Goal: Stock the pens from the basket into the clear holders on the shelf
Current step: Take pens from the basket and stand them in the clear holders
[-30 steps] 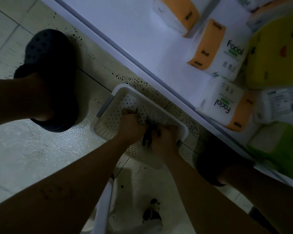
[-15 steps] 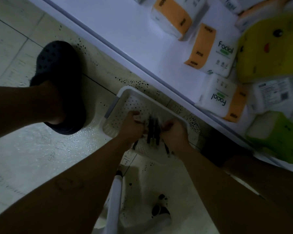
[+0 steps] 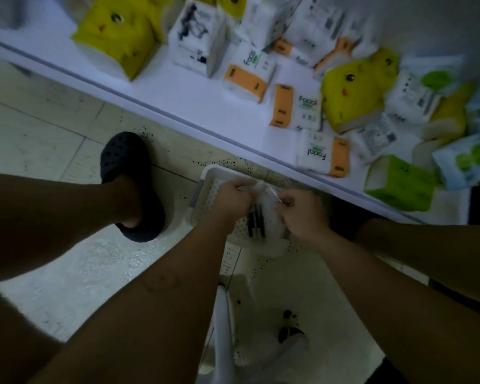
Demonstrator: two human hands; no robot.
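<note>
The pens (image 3: 256,220), a small dark bunch, are sitting side by side inside a clear wrap (image 3: 265,191). Their long axis is running from the person toward the shelf (image 3: 178,87), and I cannot tell which end is the tip. They are over the white basket (image 3: 205,187) on the floor. The left hand (image 3: 233,199) and right hand (image 3: 299,214) are each pinching the wrap's upper edge, one at either side. Tissue packs (image 3: 308,109) are lying on the shelf beyond.

Left hand (image 3: 233,196), right hand (image 3: 299,214) on clear pen packet (image 3: 268,199)
</note>
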